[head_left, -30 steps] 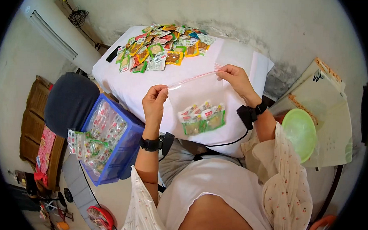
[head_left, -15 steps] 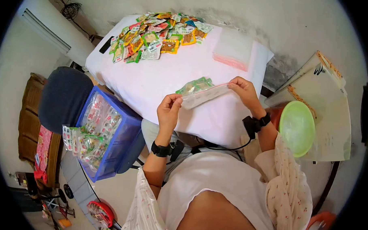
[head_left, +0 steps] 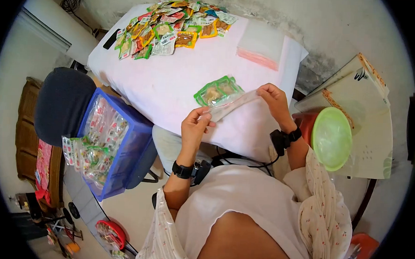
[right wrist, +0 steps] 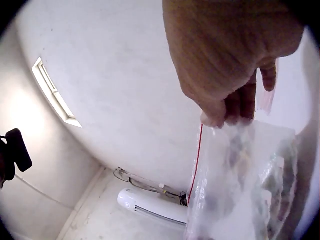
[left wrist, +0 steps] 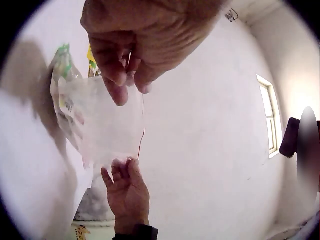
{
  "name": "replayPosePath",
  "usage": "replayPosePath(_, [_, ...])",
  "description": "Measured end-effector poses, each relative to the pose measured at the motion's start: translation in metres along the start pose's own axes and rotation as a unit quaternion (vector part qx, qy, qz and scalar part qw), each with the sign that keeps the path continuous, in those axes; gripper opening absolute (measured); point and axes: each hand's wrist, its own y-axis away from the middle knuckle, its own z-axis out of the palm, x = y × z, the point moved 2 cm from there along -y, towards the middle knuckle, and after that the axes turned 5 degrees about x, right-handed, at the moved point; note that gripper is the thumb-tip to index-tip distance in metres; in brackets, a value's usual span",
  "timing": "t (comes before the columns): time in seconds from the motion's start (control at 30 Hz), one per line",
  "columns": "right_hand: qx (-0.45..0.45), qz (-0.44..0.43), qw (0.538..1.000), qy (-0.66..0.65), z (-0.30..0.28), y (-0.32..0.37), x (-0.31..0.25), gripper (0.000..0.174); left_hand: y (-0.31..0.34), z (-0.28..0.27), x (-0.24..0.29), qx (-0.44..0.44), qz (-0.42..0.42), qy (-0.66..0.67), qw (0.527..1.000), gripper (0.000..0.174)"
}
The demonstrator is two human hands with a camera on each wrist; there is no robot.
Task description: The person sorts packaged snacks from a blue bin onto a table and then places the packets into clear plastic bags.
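Observation:
A clear zip bag [head_left: 238,103] with a red zip line stretches between both hands, low over the white-covered table [head_left: 167,91]. My left hand [head_left: 196,128] pinches one top corner between thumb and fingers. At the other top corner, my right hand [head_left: 277,103] pinches the edge. Several green-edged food packets [head_left: 218,91] lie inside the bag, at its far end away from my body. The left wrist view shows the flat bag [left wrist: 112,120] spanning from hand to hand. Up close in the right wrist view, the red zip line [right wrist: 198,150] runs down from the right fingertips.
A heap of small food packets [head_left: 170,27] covers the table's far left, beside a black phone [head_left: 111,38]. Stacked empty zip bags [head_left: 260,44] lie at the far right. A blue crate [head_left: 119,158] of filled bags stands left; a green basin [head_left: 333,138] stands right.
The bag hung upright with its packets toward my body; it has swung over, so the packets now lie on the far side. Both hands came lower and closer together, still pinching its corners.

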Motion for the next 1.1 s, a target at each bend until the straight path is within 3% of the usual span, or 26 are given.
replayPosePath(0.1, [0.0, 0.008, 1.0, 0.002, -0.002, 0.001, 0.007, 0.011, 0.0, 0.001, -0.009, -0.013, -0.023, -0.003, 1.0, 0.017])
replayPosePath(0.17, [0.07, -0.093, 0.987, 0.114, -0.002, 0.002, 0.004, 0.008, 0.0, 0.004, -0.007, 0.006, 0.003, 0.008, 1.0, 0.015])
replayPosePath(0.2, [0.068, -0.094, 0.987, 0.116, 0.003, 0.005, -0.009, 0.008, 0.001, 0.005, -0.006, 0.008, 0.003, 0.01, 1.0, 0.015])
replayPosePath(0.27, [0.12, -0.354, 0.889, 0.264, 0.023, 0.019, -0.058, 0.013, 0.001, 0.008, -0.006, 0.02, 0.015, 0.019, 1.0, 0.013])
replayPosePath(0.33, [-0.005, -0.429, 0.837, 0.341, 0.039, 0.03, -0.063, 0.02, 0.0, 0.01, -0.011, 0.019, 0.022, 0.017, 0.999, 0.013])
replayPosePath(0.5, [-0.087, -0.368, 0.843, 0.383, 0.067, 0.029, -0.069, 0.018, -0.001, 0.01, -0.011, 0.02, 0.039, 0.007, 0.999, 0.015])
replayPosePath(0.73, [-0.103, -0.319, 0.84, 0.428, 0.067, 0.028, -0.07, 0.018, 0.0, 0.012, -0.016, 0.009, 0.047, 0.028, 0.998, 0.014])
replayPosePath(0.8, [-0.139, -0.315, 0.852, 0.395, 0.072, 0.027, -0.068, 0.018, 0.0, 0.013, -0.016, 0.002, 0.05, 0.032, 0.998, 0.014])
replayPosePath(1.1, [-0.138, -0.307, 0.89, 0.309, 0.095, 0.022, -0.06, 0.006, 0.003, 0.013, -0.01, -0.006, 0.041, 0.007, 0.999, 0.016])
